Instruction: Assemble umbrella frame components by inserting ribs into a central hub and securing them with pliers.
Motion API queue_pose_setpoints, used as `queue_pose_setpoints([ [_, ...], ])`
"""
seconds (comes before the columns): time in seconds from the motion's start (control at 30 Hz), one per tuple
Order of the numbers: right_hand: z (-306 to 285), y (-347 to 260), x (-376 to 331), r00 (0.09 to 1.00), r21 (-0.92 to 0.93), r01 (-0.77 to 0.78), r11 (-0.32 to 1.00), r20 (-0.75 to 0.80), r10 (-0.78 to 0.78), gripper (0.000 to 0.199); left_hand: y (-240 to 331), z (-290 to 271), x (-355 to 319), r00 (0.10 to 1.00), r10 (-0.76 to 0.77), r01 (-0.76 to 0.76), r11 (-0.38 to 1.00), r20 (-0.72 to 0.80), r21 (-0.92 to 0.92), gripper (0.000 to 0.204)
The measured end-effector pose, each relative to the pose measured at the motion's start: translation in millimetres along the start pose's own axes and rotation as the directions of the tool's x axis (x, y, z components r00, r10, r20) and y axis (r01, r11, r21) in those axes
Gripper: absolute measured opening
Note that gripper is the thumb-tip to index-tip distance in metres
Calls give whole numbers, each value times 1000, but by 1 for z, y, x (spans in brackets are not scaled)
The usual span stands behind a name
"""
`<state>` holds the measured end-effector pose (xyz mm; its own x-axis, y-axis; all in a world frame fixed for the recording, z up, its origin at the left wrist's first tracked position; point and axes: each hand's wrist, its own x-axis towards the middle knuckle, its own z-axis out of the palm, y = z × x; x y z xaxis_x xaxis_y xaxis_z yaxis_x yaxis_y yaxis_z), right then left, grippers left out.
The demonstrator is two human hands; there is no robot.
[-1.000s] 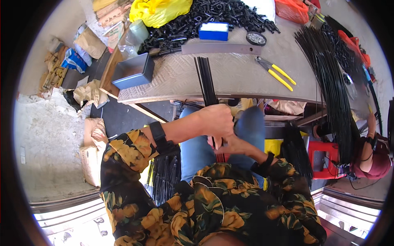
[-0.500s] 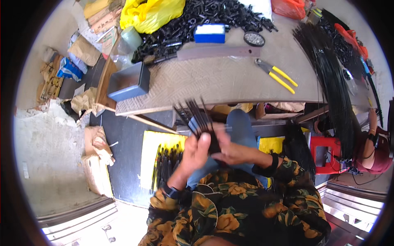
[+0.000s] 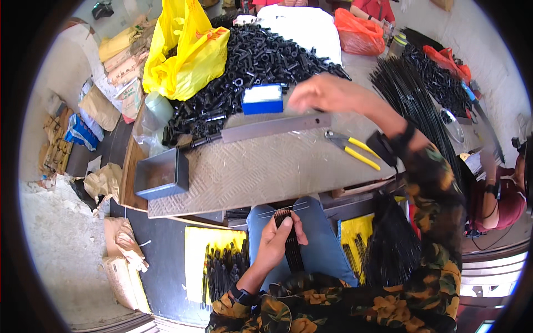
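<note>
My left hand (image 3: 273, 242) is closed around a bundle of thin black rods (image 3: 294, 252), held low over my lap between my jeans-clad knees. Two thin pale wires (image 3: 283, 209) stick out crosswise at the bundle's upper end. My right hand (image 3: 322, 93) reaches out over the table, above the far end of a flat metal bar (image 3: 272, 129). Its fingers are smeared by motion, and whether they hold anything does not show. Just left of those fingers stands a blue box (image 3: 262, 105) with a whitish top.
Yellow-handled pliers (image 3: 355, 151) and a grey bin (image 3: 161, 183) lie on the table (image 3: 244, 166). Behind are a heap of black tubular parts (image 3: 261, 55) and a yellow bag (image 3: 189, 61). Long black rods (image 3: 408, 105) lie at right. A co-worker (image 3: 502, 200) sits far right.
My right hand has let go of the bundle and moved up and away over the table. The left hand keeps the bundle, lower over my lap. The view has tilted toward the far side.
</note>
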<state>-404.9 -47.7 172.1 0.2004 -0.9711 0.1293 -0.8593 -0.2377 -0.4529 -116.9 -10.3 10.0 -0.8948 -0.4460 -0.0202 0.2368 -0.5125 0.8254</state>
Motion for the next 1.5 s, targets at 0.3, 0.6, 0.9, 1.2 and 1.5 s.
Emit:
queue_pose_setpoints([
  [0.3, 59, 147, 100, 759, -441, -641, 628, -489, 431, 24, -4, -13, 1, 950, -142, 145, 989, -277, -13, 23],
  [0.6, 49, 172, 103, 803, 23, -594, 804, -37, 594, 23, -5, -25, 5, 972, -110, 103, 994, -209, -41, 20],
  [0.9, 26, 116, 100, 879, -115, -436, 892, -267, 395, 23, -4, -31, 4, 976, -91, 79, 995, -197, -67, 20],
  [1.2, 59, 114, 107, 871, -354, -488, 798, -253, 420, 22, -2, -36, -3, 971, -82, 67, 995, -225, -73, 19],
  [1.5, 56, 130, 113, 959, -581, -282, 763, -175, 222, 36, -4, -43, -4, 967, -36, 13, 996, -253, -90, 19],
])
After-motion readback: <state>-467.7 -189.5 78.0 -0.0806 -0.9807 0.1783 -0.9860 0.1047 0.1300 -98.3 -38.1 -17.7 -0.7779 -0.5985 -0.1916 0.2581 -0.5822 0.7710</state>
